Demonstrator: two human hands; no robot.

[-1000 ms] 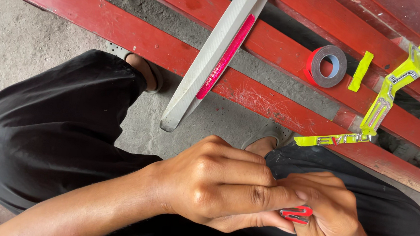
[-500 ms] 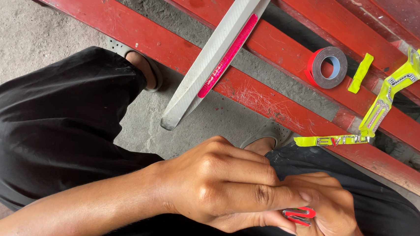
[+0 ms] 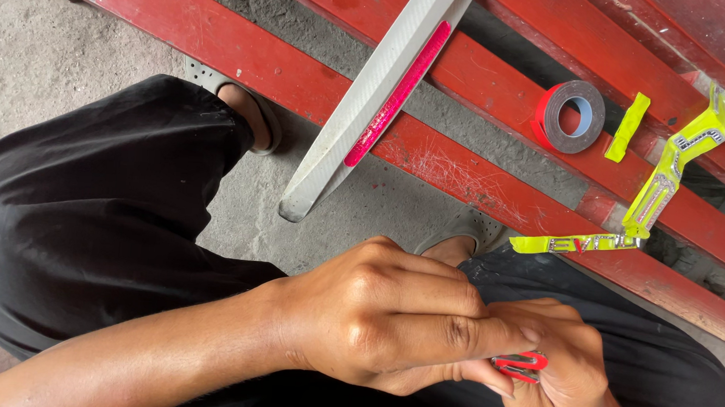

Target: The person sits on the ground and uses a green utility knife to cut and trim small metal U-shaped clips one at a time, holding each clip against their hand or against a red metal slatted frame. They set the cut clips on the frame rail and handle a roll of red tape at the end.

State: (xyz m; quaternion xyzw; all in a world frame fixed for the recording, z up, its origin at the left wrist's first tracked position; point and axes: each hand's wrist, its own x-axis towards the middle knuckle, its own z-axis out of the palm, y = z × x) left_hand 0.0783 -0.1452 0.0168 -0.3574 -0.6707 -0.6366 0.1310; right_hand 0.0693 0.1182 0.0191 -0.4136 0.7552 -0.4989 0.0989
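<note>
The left hand (image 3: pixel 372 315) lies over the right hand (image 3: pixel 567 379), both low above the lap, which keeps the work close to the eye. Between them sits a small red piece (image 3: pixel 521 363), pinched by the left fingers (image 3: pixel 489 336) and backed by the right fingers, closed on it from below. On the red steel rails (image 3: pixel 221 41) ahead, within reach, rest a grey trim strip with a pink reflector (image 3: pixel 378 103), a tape roll (image 3: pixel 568 116) and yellow-green backing strips (image 3: pixel 661 186).
</note>
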